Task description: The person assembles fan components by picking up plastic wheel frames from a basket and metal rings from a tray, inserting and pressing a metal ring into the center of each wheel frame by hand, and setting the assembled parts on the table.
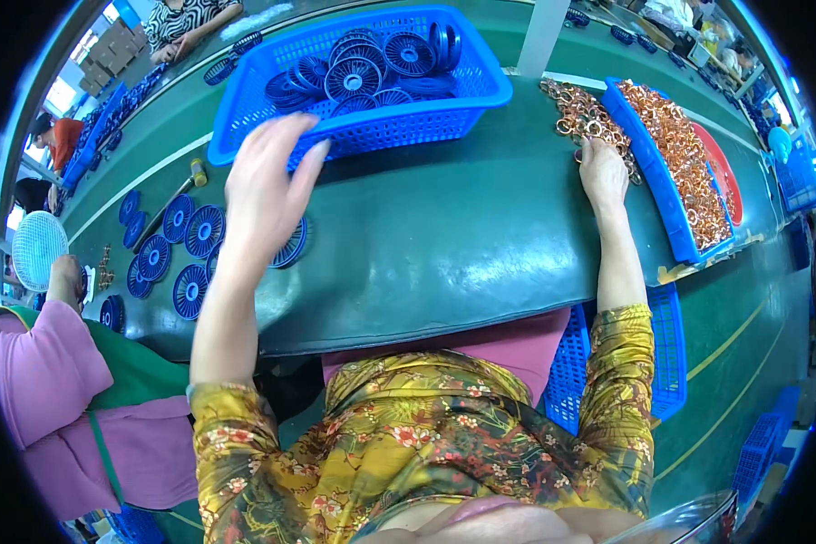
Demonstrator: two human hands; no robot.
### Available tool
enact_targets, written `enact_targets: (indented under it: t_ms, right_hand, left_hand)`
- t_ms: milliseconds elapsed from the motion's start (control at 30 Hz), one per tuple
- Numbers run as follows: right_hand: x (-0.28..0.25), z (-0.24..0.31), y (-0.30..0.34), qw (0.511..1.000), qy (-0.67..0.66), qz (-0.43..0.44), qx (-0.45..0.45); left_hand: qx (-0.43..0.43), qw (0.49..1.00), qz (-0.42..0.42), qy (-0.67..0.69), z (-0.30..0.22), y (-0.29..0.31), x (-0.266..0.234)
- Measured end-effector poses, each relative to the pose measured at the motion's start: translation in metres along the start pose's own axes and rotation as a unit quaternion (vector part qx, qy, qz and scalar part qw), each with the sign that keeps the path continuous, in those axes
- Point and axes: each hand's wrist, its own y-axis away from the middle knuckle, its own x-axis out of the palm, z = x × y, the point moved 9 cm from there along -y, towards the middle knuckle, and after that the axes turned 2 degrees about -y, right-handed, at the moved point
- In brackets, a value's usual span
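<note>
My left hand [272, 181] is raised above the table, its fingers and thumb apart with nothing between them. It overlaps the near left corner of a blue perforated basket [490, 98] that holds many dark blue spoked wheels [352, 80]. On the table below and left of that arm lie several more spoked wheels [205, 230], some partly hidden by the forearm. At the right, my right hand [605, 172] reaches into a loose pile of copper-coloured rings [576, 107]. Its fingertips are pressed together among the rings; what they pinch is too small to make out.
A blue tray [651, 172] full of copper rings stands right of the pile, with a red tray [725, 172] behind it. A mallet [199, 172] lies at the left. Beside me a person in pink [45, 363] holds a pale blue round object [40, 249]. More blue baskets [669, 354] stand below the table.
</note>
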Motion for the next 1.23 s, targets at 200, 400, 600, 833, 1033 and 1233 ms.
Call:
enact_targets:
  t_ms: [200,400,600,833,1033,1233]
  right_hand:
    - [-0.007,0.023,0.011,0.996,-0.047,0.056,-0.043]
    - [-0.002,0.011,0.008,0.991,-0.109,0.072,-0.042]
    - [-0.016,0.03,0.006,0.94,-0.336,0.02,-0.061]
    - [-0.024,0.048,0.03,0.793,-0.591,0.147,0.003]
    - [-0.052,0.096,0.065,0.789,-0.593,0.155,-0.032]
    - [-0.096,0.151,0.118,0.839,-0.505,0.048,-0.195]
  left_hand:
    - [-0.062,0.949,0.307,0.029,0.079,-0.094,0.138]
    - [-0.019,0.881,0.446,-0.159,0.104,-0.102,0.196]
    - [0.013,0.99,0.128,0.052,0.064,-0.088,0.092]
    - [-0.109,0.965,-0.037,0.237,-0.028,0.041,0.007]
    - [-0.031,0.935,0.338,0.103,-0.063,0.137,0.066]
    - [-0.275,0.874,0.278,0.289,-0.027,0.157,0.073]
